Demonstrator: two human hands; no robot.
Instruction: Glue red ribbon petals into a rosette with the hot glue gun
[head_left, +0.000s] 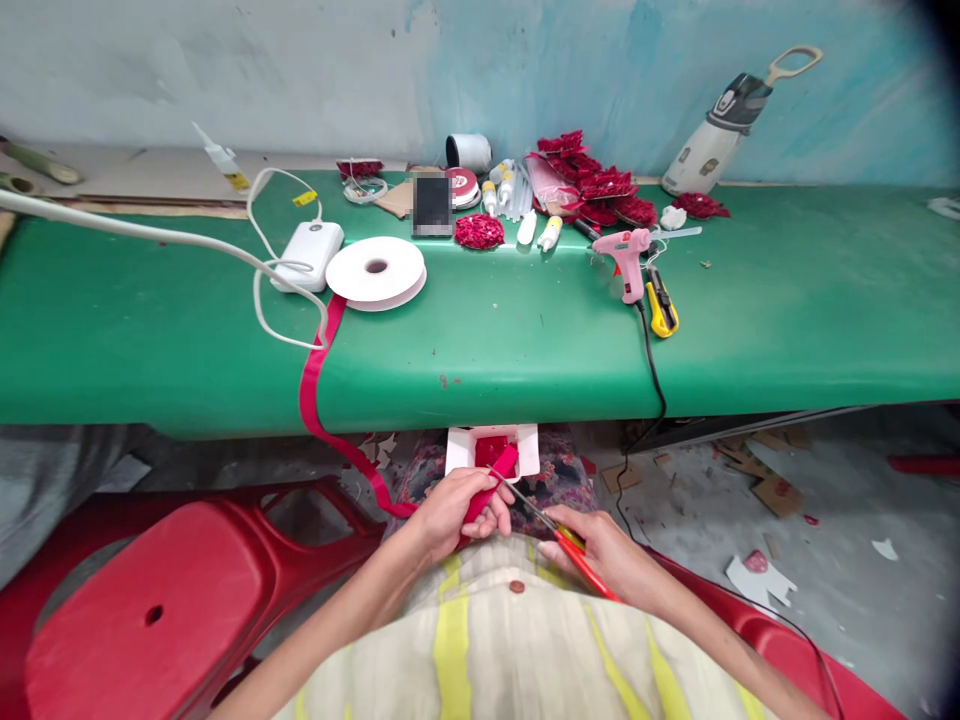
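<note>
Spool (376, 271) left of glue gun (627, 259)

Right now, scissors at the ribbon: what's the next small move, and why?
Probably close the scissors to snip off the short end. The left hand pinches the red ribbon trailing from the spool, the right hand holds the blades right at that end, and the small white box of red pieces sits just beyond.

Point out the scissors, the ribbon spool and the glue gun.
scissors (577, 560): head view, on the red handle in the right hand.
ribbon spool (376, 270): head view, on its white top face.
glue gun (626, 255): head view, on the pink body.
</note>
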